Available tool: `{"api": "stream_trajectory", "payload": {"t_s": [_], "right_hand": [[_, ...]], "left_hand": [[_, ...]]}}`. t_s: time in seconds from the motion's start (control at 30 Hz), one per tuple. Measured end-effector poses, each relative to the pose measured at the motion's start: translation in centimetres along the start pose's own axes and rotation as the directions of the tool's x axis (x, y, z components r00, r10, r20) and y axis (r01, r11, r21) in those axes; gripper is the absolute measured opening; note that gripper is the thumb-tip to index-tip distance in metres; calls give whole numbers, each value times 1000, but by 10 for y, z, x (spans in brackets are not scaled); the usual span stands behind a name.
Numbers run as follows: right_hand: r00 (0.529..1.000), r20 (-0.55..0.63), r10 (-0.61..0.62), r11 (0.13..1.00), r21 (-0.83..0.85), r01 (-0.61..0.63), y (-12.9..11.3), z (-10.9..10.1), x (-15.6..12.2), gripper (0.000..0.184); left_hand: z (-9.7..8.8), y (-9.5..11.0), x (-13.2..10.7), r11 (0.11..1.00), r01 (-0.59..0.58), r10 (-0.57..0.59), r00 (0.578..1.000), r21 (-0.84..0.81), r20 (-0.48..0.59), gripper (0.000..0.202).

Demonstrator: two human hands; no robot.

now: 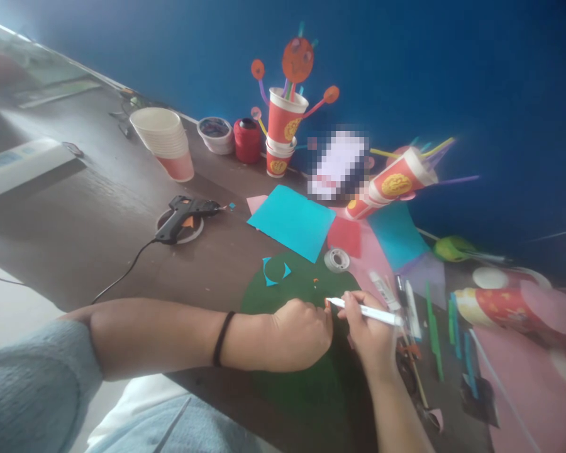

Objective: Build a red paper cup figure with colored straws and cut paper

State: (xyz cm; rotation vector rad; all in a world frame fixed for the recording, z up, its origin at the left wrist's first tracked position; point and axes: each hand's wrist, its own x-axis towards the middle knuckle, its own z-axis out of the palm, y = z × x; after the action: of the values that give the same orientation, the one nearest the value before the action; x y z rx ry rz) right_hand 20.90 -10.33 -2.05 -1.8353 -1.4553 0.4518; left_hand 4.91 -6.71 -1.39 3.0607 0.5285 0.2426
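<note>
My right hand (370, 327) grips a white marker pen (370, 311), its tip pointing left. My left hand (302, 333) is closed, knuckles up, over the round dark green mat (306, 384). At its fingertips, a small orange piece (327, 303) shows right by the pen tip; most of it is hidden by the fingers. Just beyond my hands lie tiny orange scraps (316, 282) and a blue paper offcut (287, 272) with a curved cut-out. A roll of tape (336, 259) rests at the mat's far edge.
A glue gun (179, 217) with a trailing cord lies at left, near stacked paper cups (163, 135). Blue paper (292, 221) lies beyond the mat. Decorated cup figures (285, 116) stand or lean along the blue wall. Straws (434, 336), pens and pink paper (519, 390) crowd the right.
</note>
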Motion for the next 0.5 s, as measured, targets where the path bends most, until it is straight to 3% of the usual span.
{"api": "stream_trajectory", "payload": {"t_s": [0.5], "right_hand": [[999,6,41,999,4,-41,-1,1,-1,28]], "left_hand": [[-1,0,1,1000,4,-4,1000,1,14,39]]}}
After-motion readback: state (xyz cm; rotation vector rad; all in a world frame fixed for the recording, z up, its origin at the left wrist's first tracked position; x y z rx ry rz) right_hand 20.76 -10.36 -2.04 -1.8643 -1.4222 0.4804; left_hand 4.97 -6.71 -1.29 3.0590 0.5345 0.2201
